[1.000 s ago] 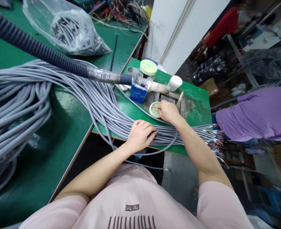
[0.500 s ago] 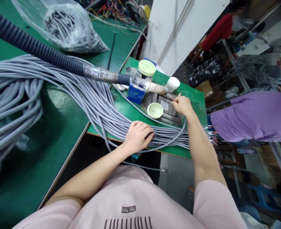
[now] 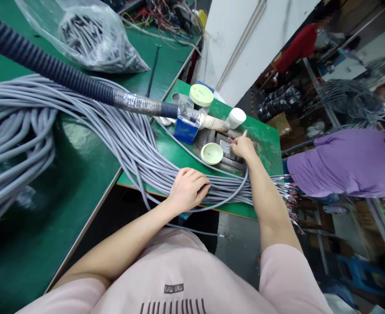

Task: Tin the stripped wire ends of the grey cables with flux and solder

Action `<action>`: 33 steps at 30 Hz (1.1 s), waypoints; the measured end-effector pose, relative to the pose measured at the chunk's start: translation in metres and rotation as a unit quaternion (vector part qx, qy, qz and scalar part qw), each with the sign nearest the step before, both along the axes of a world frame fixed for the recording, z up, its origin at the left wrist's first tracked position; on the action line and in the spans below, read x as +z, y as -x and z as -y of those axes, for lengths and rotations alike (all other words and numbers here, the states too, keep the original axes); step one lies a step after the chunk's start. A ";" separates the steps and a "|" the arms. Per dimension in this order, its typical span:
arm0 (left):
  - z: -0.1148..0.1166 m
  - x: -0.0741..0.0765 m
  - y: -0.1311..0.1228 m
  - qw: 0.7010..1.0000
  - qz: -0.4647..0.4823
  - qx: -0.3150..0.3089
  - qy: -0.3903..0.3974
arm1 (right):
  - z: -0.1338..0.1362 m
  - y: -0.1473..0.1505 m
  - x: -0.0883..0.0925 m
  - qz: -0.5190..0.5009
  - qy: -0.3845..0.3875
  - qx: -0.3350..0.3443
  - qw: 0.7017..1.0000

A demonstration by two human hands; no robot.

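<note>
My right hand [image 3: 244, 147] pinches the end of a grey cable [image 3: 240, 188]. Thin red and dark wire ends [image 3: 231, 140] stick out past its fingertips, over a square metal pot with a shiny surface [image 3: 225, 146]. From under that hand the cable loops back toward me. My left hand [image 3: 189, 188] lies on a thick bundle of grey cables [image 3: 159, 168], its fingers curled over them; what the fingertips hold underneath is hidden. An open pale-green tub [image 3: 212, 153] stands beside the pot, between my hands.
A ribbed black hose [image 3: 81, 85] crosses above the bundle, its nozzle beside a blue box [image 3: 186, 129]. Behind stand a white jar [image 3: 236, 117] and a green-lidded jar [image 3: 201, 94]. A bag of grey cable pieces [image 3: 97, 41] lies far left. A person in purple [image 3: 339, 163] is at right.
My right hand has moved slightly left with the cable, bringing the wire ends over the pot's shiny surface. My left hand stays on the bundle.
</note>
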State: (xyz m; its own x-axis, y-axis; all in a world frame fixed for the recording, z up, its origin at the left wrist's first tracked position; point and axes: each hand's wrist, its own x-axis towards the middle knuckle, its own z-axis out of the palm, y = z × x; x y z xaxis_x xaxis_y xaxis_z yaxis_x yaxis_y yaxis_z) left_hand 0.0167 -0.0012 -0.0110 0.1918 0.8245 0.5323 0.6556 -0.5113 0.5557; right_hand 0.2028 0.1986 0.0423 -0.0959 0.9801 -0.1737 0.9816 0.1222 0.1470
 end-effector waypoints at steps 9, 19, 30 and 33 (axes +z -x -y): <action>0.000 0.000 0.000 1.000 0.000 -0.001 0.003 | -0.005 -0.002 -0.006 0.010 0.004 0.008 1.000; 0.000 -0.001 0.000 1.000 0.003 -0.004 0.003 | 0.000 -0.003 0.006 0.020 -0.014 0.021 0.999; 0.000 -0.001 0.000 1.000 -0.001 -0.002 0.005 | -0.002 -0.004 0.000 0.011 0.003 0.002 1.000; 0.000 -0.001 0.000 1.000 -0.003 -0.002 0.009 | -0.003 -0.004 -0.003 0.014 0.008 -0.002 1.000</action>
